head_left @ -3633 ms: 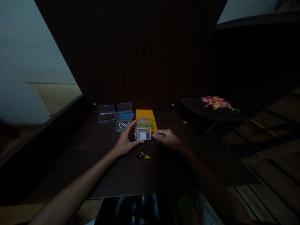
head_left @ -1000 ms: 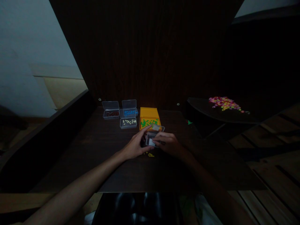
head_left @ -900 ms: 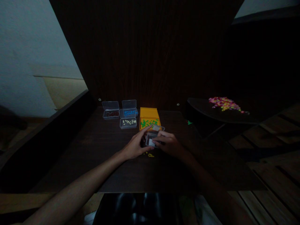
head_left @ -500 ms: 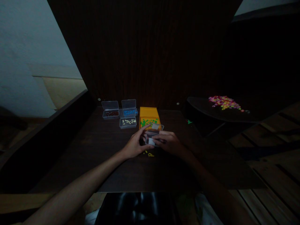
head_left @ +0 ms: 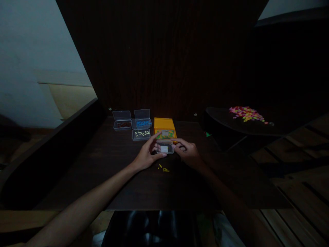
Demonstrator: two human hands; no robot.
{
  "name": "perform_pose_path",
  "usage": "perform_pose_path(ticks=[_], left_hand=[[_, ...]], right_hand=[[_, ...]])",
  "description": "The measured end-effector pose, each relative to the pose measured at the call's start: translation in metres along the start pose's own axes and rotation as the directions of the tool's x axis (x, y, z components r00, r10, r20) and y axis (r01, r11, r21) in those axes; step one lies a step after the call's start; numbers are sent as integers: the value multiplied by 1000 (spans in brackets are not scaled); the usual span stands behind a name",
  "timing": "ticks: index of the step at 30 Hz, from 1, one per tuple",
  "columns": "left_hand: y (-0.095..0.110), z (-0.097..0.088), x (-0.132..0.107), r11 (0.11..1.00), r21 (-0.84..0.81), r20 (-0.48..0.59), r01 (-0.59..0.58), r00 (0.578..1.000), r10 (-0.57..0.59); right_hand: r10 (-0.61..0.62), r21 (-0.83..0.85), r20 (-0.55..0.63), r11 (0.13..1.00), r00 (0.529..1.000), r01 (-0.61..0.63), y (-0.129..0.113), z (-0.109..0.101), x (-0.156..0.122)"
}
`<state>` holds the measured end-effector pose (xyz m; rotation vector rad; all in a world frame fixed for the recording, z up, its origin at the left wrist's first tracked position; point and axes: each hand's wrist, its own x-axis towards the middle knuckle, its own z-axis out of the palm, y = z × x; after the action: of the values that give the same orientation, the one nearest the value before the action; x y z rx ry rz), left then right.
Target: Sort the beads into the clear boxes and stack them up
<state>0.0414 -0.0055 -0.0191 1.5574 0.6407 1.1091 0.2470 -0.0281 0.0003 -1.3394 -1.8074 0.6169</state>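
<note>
Head view, dim light. Left hand (head_left: 146, 157) and right hand (head_left: 189, 152) are each pinching one end of the small clear box (head_left: 165, 147) between thumb and fingertips, the other fingers curling loosely. The box is sitting mid-table toward the far edge, just in front of the yellow tray (head_left: 164, 124); lifted or resting, cannot tell. Loose yellow beads (head_left: 163, 168) are lying just nearer the table's (head_left: 115, 178) near edge.

Likely risks: the squeeze popping the lid and spilling the contents, or a wrist sweeping the loose beads away.
</note>
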Motion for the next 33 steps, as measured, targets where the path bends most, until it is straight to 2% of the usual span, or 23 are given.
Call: perform_pose_path(ticks=[5,13,17,20,23,25,30,33], left_hand=[[0,0,-1,996,-42,10,73,997,-73],[1,-5,0,989,-83,55,119,992,-115],[0,-7,2,984,-114,79,140,988,-131],[-2,-8,4,985,-107,34,138,990,-135],[-3,-9,6,988,-113,-23,105,994,-108],[-4,-9,7,989,-125,-42,78,996,-84],[-7,-8,6,987,-151,-28,56,998,-61],[-8,-6,5,984,-165,-15,71,997,-74]], right_hand=[[40,97,19,994,999,-42,3,6,-1],[40,67,74,997,996,-45,-2,8,-2],[-74,-60,29,995,997,76,-5,6,-3],[-208,-139,-5,969,978,206,-6,5,-6],[-312,-155,137,931,940,331,-6,7,-11],[-328,-173,212,914,920,366,-5,9,-13],[-203,-269,94,938,975,221,-1,12,-13],[-154,-346,98,921,983,178,0,11,-12]])
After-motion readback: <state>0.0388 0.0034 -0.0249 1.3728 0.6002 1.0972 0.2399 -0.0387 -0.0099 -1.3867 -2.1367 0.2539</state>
